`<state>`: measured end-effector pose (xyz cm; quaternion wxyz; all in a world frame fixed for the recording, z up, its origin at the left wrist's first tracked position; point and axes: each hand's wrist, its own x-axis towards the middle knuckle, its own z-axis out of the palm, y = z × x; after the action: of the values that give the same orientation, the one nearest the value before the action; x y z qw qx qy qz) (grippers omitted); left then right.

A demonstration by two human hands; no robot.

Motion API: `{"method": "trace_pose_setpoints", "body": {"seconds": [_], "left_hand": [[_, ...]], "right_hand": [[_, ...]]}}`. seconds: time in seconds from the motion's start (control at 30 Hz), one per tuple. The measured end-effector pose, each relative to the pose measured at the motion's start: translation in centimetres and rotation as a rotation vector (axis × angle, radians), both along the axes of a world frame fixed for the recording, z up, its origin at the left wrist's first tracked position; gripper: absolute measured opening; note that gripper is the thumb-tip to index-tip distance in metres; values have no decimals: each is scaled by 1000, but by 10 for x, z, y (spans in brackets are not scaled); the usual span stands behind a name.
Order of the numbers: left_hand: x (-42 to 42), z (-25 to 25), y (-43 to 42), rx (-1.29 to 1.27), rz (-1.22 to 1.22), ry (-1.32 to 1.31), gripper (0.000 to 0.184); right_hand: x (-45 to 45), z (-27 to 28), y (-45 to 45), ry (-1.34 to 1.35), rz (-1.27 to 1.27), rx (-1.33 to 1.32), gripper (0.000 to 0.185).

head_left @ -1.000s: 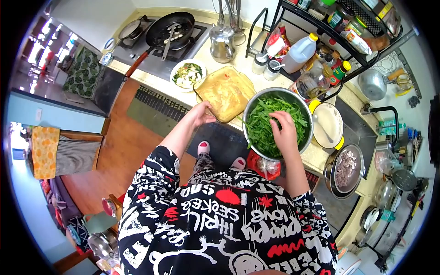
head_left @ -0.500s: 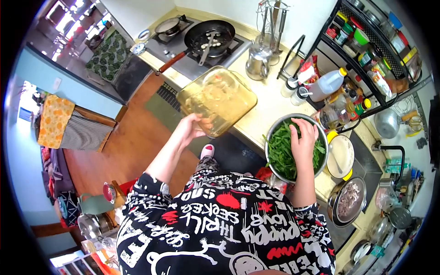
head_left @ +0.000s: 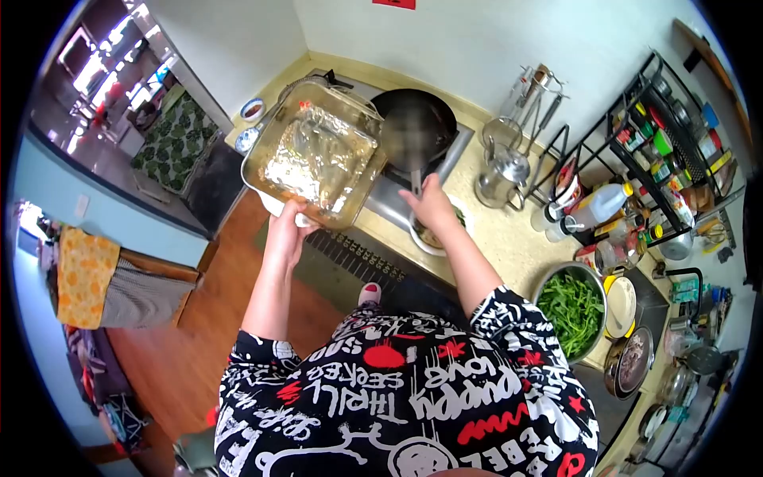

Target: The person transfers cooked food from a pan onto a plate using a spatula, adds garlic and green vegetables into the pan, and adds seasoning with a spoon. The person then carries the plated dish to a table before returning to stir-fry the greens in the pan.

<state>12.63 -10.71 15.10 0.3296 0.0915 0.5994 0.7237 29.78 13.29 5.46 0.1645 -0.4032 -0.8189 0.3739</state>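
Observation:
My left hand (head_left: 288, 226) grips the near edge of an amber-tinted glass baking dish (head_left: 326, 151). The dish is tilted, with shiny wet residue and a few small orange-red bits inside. My right hand (head_left: 435, 208) is closed round the handle of a spatula (head_left: 407, 141), whose blade is blurred by motion. That blade is up between the dish and the black frying pan (head_left: 437, 115) on the stove. Partly hidden under my right forearm is a white bowl (head_left: 427, 248) with some food in it.
A metal bowl of green leaves (head_left: 571, 310) stands on the counter to the right, beside a yellow-handled pot (head_left: 620, 306) and a pan of meat (head_left: 633, 362). The metal kettle (head_left: 502, 179), utensil stand and black spice rack (head_left: 668, 151) line the wall. Small dishes (head_left: 251, 110) sit behind the stove's left.
My right hand has left the green leaves and taken hold of the spatula from the pan. My left hand has carried the baking dish left and up, over the stove's left side.

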Motion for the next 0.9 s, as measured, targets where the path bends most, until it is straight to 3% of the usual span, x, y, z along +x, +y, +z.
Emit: {"method": "trace_pose_setpoints", "body": {"seconds": [0.17, 0.23, 0.3, 0.4, 0.53, 0.77, 0.83, 0.9], "left_hand": [[-112, -30, 62, 118, -3, 343, 43], [-148, -40, 100, 22, 16, 636, 47], [-158, -27, 133, -83, 7, 765, 42], [-173, -45, 187, -43, -66, 625, 38], [-166, -58, 234, 16, 14, 836, 35], [-162, -51, 262, 190, -55, 800, 32], [-165, -53, 267, 234, -56, 767, 32], [-169, -51, 268, 181, -62, 738, 31]], "right_hand": [[-43, -2, 8, -58, -223, 7, 34], [-36, 22, 10, -169, -311, 44, 32], [-20, 23, 17, -172, -332, 115, 32], [1, 31, 18, -159, -361, 163, 30], [24, 37, 16, -148, -387, 183, 26], [53, 73, -15, -112, -401, 351, 19], [64, 86, -27, 18, -405, 481, 18], [70, 105, -39, 19, -439, 405, 18]]}}
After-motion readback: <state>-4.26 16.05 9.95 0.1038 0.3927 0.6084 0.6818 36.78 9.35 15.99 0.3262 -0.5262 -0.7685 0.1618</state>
